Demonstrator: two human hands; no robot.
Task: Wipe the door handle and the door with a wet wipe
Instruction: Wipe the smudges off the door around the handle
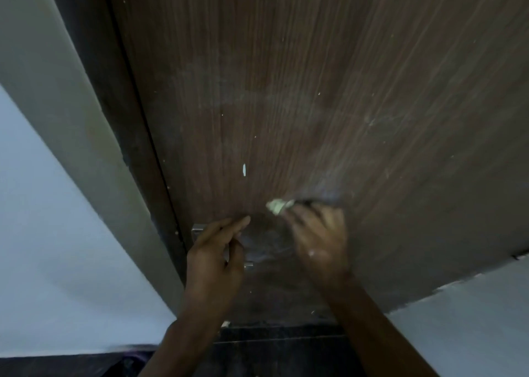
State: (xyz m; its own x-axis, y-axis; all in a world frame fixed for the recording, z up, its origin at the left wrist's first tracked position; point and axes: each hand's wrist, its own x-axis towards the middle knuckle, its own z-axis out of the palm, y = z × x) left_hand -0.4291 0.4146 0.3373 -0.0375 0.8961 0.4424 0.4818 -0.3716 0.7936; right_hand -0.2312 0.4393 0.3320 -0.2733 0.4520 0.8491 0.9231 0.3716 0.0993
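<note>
Head view, looking along a brown wood-grain door [315, 90] that fills most of the frame. Right hand [317, 242] presses flat against the door, fingers closed on a crumpled pale wet wipe [278, 205] that sticks out just past the fingertips, touching the wood. Left hand [217, 250] sits just beside it, to its left, fingers loosely spread and empty, index finger stretched toward the wipe without reaching it. Under the left hand lies a silver door handle [199, 228], mostly hidden by the palm; only its metal ends show at either side. Pale smears and small white specks mark the door beyond both hands. Left of the left hand runs the dark door frame [120, 96], then a pale wall [43, 205].
</note>
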